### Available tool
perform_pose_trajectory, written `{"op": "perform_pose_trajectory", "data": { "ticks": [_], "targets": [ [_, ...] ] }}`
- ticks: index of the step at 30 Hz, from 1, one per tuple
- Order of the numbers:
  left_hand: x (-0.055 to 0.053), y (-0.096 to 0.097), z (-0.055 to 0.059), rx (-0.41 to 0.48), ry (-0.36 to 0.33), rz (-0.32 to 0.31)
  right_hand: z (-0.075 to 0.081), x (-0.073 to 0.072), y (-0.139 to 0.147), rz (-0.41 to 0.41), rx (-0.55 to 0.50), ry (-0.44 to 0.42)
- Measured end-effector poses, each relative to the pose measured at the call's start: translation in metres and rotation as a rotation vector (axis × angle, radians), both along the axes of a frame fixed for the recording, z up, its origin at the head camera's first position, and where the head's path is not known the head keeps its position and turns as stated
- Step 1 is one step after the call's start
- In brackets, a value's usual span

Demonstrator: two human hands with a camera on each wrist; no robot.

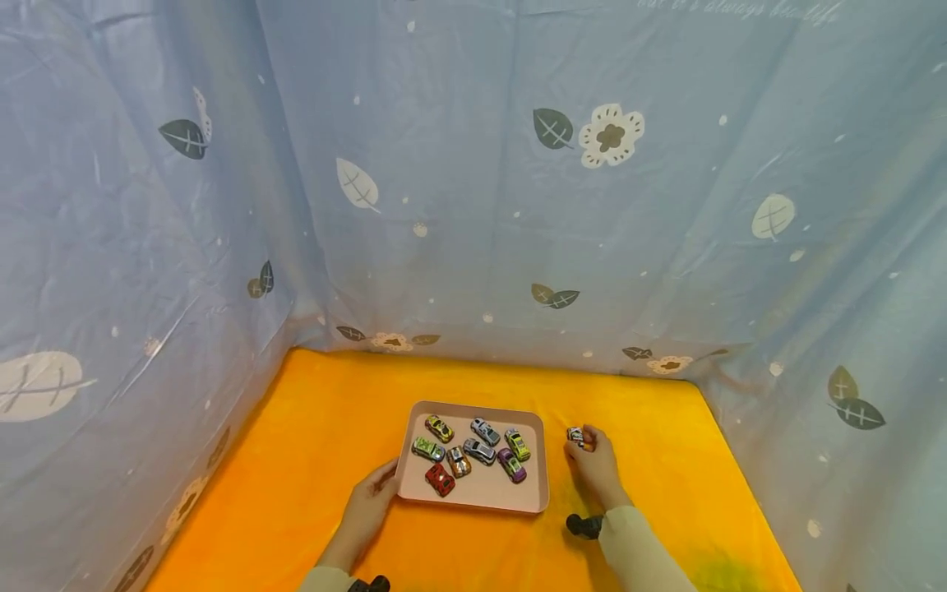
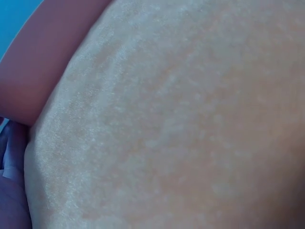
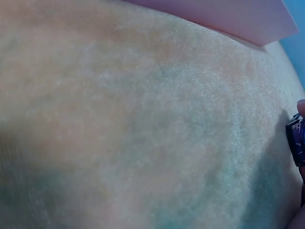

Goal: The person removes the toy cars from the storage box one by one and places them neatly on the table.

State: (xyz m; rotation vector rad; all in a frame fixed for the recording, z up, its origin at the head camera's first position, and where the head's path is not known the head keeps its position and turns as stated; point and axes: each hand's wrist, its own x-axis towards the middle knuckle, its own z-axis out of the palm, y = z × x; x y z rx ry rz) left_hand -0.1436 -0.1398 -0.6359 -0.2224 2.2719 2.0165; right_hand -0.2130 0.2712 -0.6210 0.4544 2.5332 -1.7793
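A pink tray (image 1: 491,495) lies on the yellow cloth with several toy cars in it, among them a red car (image 1: 440,479), a purple car (image 1: 511,465) and an orange car (image 1: 459,461). At the tray's lower left corner my left hand (image 1: 367,503) grips the wall; in the left wrist view part of that hand (image 2: 13,176) shows beside the tray wall (image 2: 43,62). To the right of the tray, my right hand (image 1: 598,467) pinches a white-and-black toy car (image 1: 575,437) between thumb and fingers. The right wrist view catches this toy car (image 3: 296,139) at its right edge.
Yellow cloth (image 1: 311,427) covers the surface around the tray. Blue curtains (image 1: 459,271) with leaf and flower prints stand behind it and at both sides. A black wrist device (image 1: 584,526) sits by the right sleeve (image 1: 639,547).
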Motion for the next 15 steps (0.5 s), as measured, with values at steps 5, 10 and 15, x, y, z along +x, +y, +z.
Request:
{"op": "perform_pose_trajectory", "data": {
  "ticks": [5,10,15],
  "targets": [
    [0.0082,-0.0023,-0.0005,-0.033,-0.013,0.027,-0.0033,0.0059,-0.0060,-0.003,-0.002,0.005],
    [0.0077,0.0004,-0.0005,-0.034,-0.012,0.026,-0.0024,0.0068,-0.0065,-0.019,0.024,0.011],
    [0.0013,0.0021,0.0023,-0.059,-0.013,0.022,0.0034,0.0009,-0.0044,-0.007,0.021,0.011]
  ]
}}
